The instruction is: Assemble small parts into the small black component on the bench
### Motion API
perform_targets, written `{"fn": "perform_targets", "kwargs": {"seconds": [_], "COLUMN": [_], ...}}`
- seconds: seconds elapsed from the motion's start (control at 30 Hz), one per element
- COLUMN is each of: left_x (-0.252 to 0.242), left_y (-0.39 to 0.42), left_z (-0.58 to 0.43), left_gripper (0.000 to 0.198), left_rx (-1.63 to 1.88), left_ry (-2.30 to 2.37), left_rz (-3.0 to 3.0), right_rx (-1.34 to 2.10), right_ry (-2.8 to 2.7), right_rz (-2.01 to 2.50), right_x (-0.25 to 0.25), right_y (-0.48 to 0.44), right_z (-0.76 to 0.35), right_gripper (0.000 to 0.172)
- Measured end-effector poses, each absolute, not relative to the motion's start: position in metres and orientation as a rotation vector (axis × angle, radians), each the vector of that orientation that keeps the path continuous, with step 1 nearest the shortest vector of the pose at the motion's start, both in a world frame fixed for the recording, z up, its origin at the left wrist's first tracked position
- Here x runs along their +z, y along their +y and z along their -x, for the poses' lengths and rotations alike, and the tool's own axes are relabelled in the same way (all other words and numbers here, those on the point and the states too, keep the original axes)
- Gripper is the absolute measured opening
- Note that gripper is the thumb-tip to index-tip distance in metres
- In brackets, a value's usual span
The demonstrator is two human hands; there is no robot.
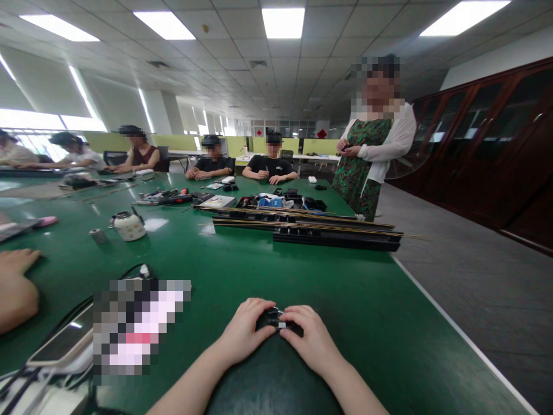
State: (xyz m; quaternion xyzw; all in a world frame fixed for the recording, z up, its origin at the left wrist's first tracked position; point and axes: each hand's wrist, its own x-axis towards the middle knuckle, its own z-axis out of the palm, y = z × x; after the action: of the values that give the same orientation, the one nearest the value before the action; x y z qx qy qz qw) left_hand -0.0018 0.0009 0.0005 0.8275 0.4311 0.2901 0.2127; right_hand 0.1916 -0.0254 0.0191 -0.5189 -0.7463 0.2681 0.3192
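Close in front of me, both hands meet over the green tabletop. Between them is a small black object with a shiny, clear-looking part and a small white patch; its kind cannot be made out. My left hand grips its left side, thumb below and fingers above. On the other side, my right hand pinches it the same way, thumb near the white patch. The fingers cover much of the object.
Long black rails with thin brass-coloured rods lie across the table ahead. To the left are a white pot, a grey cylinder, a phone-like device with cables, and another person's hand. Several people sit beyond; one person stands at right.
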Motion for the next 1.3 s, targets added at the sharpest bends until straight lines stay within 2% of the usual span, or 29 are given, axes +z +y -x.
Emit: {"fn": "perform_targets", "kwargs": {"seconds": [0.37, 1.3], "left_x": [0.0022, -0.0003], "left_y": [0.0001, 0.0007], "left_z": [0.0015, 0.0026], "left_gripper": [0.044, 0.039], "left_rx": [0.820, 0.824], "left_ry": [1.193, 1.223], "left_rz": [-2.278, -2.275], "right_rx": [0.740, 0.714], "right_ry": [-1.890, -1.866], "right_rz": [1.423, 1.429], "right_x": [0.0167, 0.0204], "right_y": [-0.0273, -0.0294], "right_z": [-0.1929, -0.1920], "right_gripper": [0.046, 0.036]}}
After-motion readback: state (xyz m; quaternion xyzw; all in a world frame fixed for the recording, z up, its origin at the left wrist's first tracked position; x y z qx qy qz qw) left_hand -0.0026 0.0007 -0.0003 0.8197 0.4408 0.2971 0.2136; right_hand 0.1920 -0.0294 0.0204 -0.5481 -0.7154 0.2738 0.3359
